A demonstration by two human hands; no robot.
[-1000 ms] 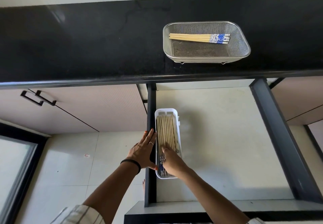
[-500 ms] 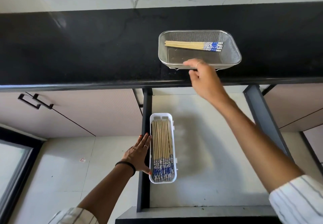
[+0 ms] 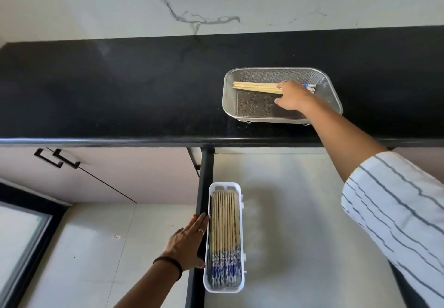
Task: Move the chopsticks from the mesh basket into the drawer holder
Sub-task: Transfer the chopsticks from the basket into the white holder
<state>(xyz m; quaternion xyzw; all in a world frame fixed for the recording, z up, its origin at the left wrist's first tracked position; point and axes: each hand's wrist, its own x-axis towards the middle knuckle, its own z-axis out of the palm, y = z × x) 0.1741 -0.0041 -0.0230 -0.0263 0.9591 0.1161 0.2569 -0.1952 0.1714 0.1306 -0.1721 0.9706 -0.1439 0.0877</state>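
Note:
A steel mesh basket stands on the black countertop at the right. Several wooden chopsticks with blue-patterned ends lie along its far side. My right hand is inside the basket, its fingers laid over the chopsticks near their patterned ends; whether it grips them is hidden. Below, in the open drawer, a white plastic holder is packed with several chopsticks. My left hand rests flat with straight fingers against the holder's left side.
The drawer has a pale floor and black side rails. Cabinet doors with black handles are at the left. A marble wall rises behind the black countertop. A dark-framed window is at lower left.
My right hand left the holder, rose to the basket's front rim, and now lies inside the basket over the chopsticks. My left hand stays against the holder.

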